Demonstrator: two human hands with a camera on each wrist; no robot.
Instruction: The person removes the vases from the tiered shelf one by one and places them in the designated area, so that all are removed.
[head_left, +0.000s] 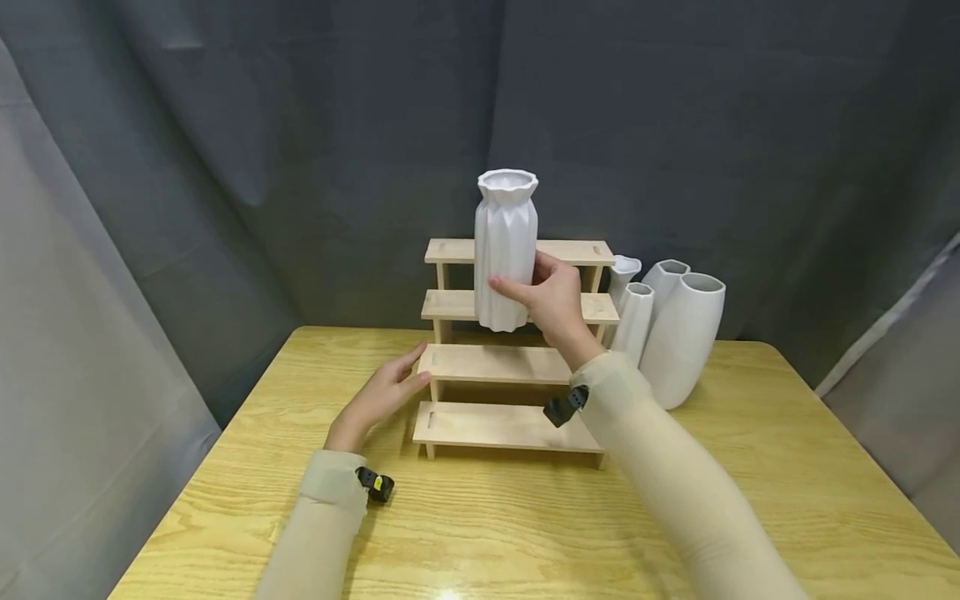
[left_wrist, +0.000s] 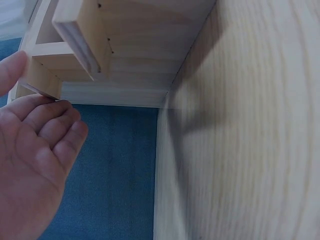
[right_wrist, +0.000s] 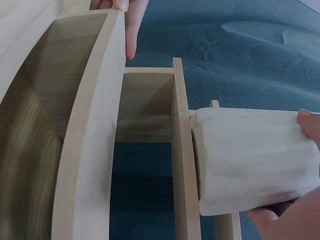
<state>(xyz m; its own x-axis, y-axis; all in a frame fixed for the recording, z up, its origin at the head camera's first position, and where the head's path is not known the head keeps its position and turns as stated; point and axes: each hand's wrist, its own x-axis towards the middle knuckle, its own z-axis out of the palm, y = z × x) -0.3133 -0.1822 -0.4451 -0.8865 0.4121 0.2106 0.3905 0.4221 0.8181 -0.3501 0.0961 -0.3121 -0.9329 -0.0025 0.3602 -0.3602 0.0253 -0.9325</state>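
My right hand (head_left: 555,304) grips a white fluted vase (head_left: 506,242) low on its body, thumb in front. The vase is upright, with its ruffled mouth on top, and overlaps the upper tiers of a pale wooden step shelf (head_left: 495,364) in the head view. Seen from the right wrist, the vase's base (right_wrist: 205,160) is close to a shelf board. My left hand (head_left: 382,392) holds the left end of the shelf's second tier from the bottom, thumb at the front and fingers behind. In the left wrist view the left fingers (left_wrist: 57,122) lie against that end.
Several white vases (head_left: 686,342) of different shapes stand on the wooden table (head_left: 795,467) to the right of the shelf, partly behind my right arm. A dark grey curtain (head_left: 337,167) hangs behind the table.
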